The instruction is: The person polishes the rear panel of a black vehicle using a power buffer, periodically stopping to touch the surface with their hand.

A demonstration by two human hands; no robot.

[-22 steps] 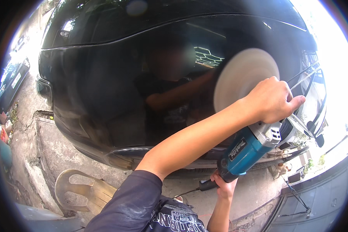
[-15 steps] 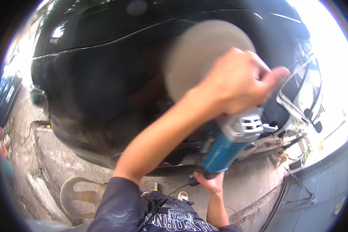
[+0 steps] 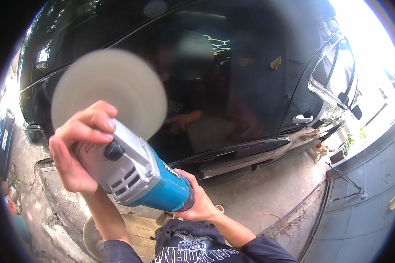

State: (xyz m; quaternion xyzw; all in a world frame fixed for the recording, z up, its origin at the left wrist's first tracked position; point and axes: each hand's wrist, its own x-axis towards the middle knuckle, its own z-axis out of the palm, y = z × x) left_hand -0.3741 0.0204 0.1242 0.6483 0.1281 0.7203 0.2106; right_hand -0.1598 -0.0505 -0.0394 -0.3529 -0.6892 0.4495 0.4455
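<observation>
I hold a blue and silver power polisher (image 3: 169, 186) at the left of the view, before a glossy black car (image 3: 245, 101). Its round pale pad (image 3: 112, 83) is blurred, as if spinning. Whether the pad touches the car body is unclear; a dim round reflection shows in the paint to its right. My left hand (image 3: 77, 149) is curled around the silver front housing, fingers over its edge. Around the dark rear end of the blue body, my right hand (image 3: 199, 201) is closed.
Behind my left arm stands a beige plastic chair (image 3: 138, 228). An orange cord (image 3: 272, 215) lies on the concrete floor. At right are a grey metal gate (image 3: 360, 219) and a small brown-and-white dog (image 3: 322, 150). The car's side mirror (image 3: 356, 111) sticks out farther off.
The polisher has swung from the right to the left across the car, and its body now tilts the other way. Both hands have stayed on it.
</observation>
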